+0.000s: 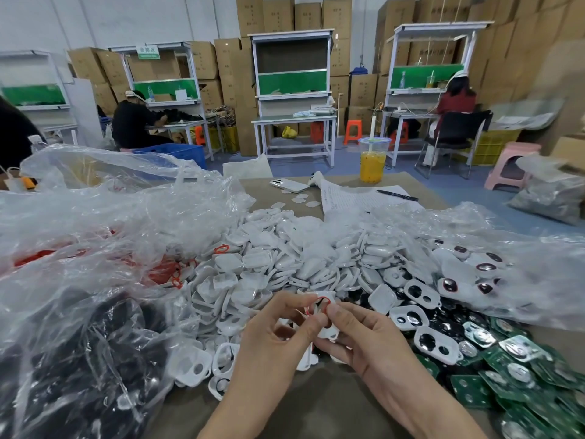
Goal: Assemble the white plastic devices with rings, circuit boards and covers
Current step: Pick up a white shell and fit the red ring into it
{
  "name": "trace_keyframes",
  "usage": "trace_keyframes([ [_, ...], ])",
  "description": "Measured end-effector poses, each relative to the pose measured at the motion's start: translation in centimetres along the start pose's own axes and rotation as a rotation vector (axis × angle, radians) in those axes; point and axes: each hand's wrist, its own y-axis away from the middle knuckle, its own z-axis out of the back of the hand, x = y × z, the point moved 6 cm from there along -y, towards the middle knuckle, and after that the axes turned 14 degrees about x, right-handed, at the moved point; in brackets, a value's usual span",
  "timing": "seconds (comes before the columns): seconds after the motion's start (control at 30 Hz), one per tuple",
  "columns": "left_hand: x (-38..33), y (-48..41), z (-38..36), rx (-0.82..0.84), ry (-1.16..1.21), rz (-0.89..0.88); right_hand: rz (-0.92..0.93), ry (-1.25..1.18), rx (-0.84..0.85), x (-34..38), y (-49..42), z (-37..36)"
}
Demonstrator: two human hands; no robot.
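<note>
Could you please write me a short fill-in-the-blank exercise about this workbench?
1. The left hand and right hand together hold a white plastic device that carries a ____ ring.
2. The circuit boards piled on the person's right are ____.
3. The black pen lies on a sheet of ____.

Missing words: red; green; paper.

Bright even light, fisheye-warped edges

circuit boards point(519, 372) right of covers point(285, 255), bags point(95, 248) left
</note>
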Motion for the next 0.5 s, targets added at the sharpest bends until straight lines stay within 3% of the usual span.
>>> trace_keyframes([
  [0.27, -0.2, -0.3, 0.0, 0.153, 0.306, 0.023, -0.015, -0.175, 0.02, 0.0, 0.0, 0.2],
  [0.5, 0.8, -0.5, 0.1, 0.139, 0.335, 0.051, -0.041, -0.161, 0.028, -0.3, 0.1, 0.0],
])
